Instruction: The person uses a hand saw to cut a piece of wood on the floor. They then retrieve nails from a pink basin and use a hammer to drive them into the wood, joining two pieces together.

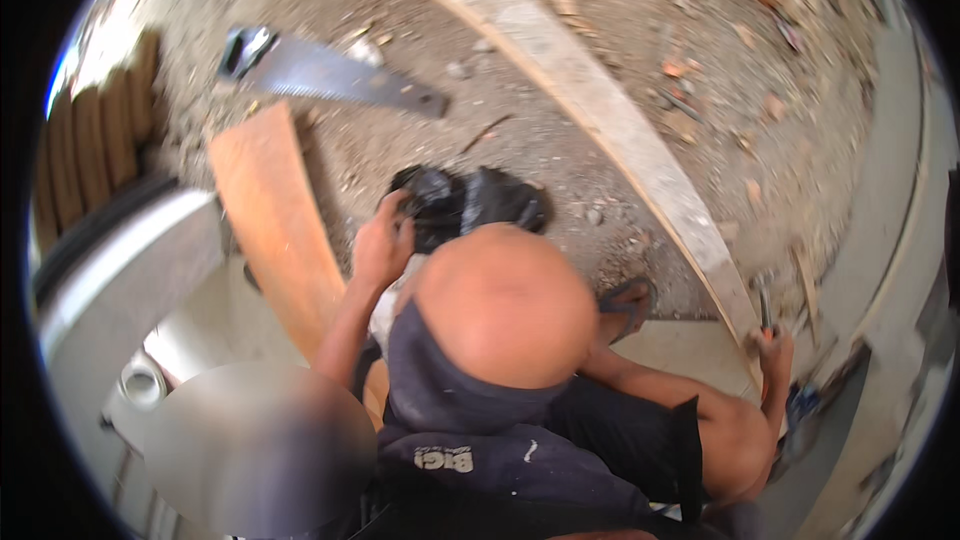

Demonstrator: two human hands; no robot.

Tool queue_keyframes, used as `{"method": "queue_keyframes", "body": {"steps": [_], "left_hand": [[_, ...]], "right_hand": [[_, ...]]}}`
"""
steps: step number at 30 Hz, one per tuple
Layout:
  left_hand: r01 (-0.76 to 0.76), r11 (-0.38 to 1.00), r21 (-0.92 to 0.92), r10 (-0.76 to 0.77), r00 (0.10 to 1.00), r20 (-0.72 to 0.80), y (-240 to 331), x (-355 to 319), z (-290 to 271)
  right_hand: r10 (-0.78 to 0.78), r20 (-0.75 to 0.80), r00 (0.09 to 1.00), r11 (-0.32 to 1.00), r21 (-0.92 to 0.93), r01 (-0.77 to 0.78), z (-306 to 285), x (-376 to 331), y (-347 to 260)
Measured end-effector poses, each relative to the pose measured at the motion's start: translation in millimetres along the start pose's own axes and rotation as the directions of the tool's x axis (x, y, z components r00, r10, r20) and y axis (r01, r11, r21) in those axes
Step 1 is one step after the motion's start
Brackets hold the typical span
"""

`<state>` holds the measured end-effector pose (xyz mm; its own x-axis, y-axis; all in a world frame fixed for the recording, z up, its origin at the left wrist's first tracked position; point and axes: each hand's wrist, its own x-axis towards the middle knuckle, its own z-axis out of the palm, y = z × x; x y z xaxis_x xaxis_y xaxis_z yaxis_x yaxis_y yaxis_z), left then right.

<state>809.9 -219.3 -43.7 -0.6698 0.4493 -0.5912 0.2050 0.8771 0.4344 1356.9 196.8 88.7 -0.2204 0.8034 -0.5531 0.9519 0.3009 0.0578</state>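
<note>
My left hand is at the left edge of a crumpled black plastic bag on the ground. Its thumb and forefinger are apart, and the fingertips meet the dark plastic; whatever lies inside the bag is hidden. On the far right, my right hand is closed around the handle of a hammer, whose metal head points away from me. The hammer is beside the near end of a long, narrow board that appears curved in this view. My bent knee fills the middle, in front of the bag.
A handsaw with a black handle lies on the dirt at upper left. Below it rests a reddish-brown plank. A roll of tape is at lower left. My sandalled foot stands near the board. Wood scraps litter the ground.
</note>
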Motion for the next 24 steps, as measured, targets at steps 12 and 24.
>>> {"method": "queue_keyframes", "body": {"steps": [12, 24], "left_hand": [[-0.142, 0.979, -0.147, 0.179, 0.942, 0.283, 59.3, 15.8, -95.4], [-0.756, 0.571, -0.318, 0.672, 0.209, 0.710, 472.4, -21.4, 41.0]], "right_hand": [[0.136, 0.007, 0.991, 0.965, 0.224, -0.134, 1.7, -13.6, -6.8], [0.099, 0.019, 0.995, 0.952, 0.290, -0.100, -7.5, -10.6, -4.1]]}}
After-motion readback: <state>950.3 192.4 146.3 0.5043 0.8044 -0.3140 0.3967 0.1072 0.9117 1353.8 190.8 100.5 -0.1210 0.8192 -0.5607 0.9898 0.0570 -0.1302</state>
